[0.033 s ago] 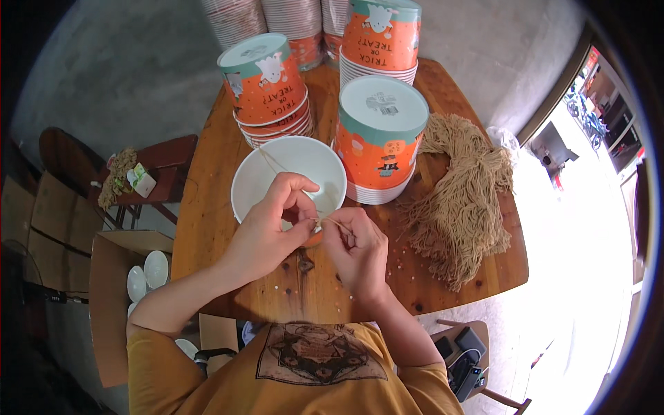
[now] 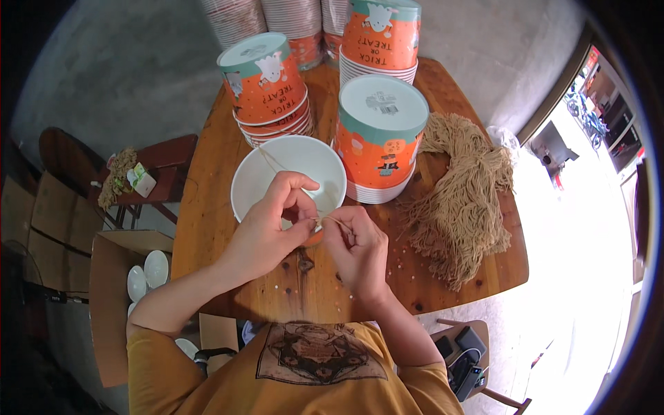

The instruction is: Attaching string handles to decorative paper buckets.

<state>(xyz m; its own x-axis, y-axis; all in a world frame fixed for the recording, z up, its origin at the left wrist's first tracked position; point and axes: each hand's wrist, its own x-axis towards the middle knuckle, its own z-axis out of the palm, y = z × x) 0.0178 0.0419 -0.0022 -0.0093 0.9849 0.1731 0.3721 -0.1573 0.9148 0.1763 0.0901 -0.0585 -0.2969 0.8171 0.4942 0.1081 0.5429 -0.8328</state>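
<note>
A white paper bucket [image 2: 250, 181] stands upright near the middle of the wooden table, its open mouth facing up. Over its front rim, my left hand [image 2: 266, 232] pinches a thin tan cord [image 2: 267, 158] between thumb and fingers. Close against it, my right hand [image 2: 360, 250] has its fingers closed on the same cord. The short length between my fingertips is partly hidden, so I cannot tell whether it is knotted. Part of the cord also shows over the bucket's far left side. To the right of my hands lies a big bundle of tan cords [image 2: 467, 207].
Upside-down orange and green bucket stacks stand behind, at left [image 2: 263, 83], at right [image 2: 380, 149] and farther back [image 2: 380, 34]. A cardboard box [image 2: 111, 297] holding white tubs sits low at left. A wooden chair [image 2: 484, 339] with black devices stands at lower right.
</note>
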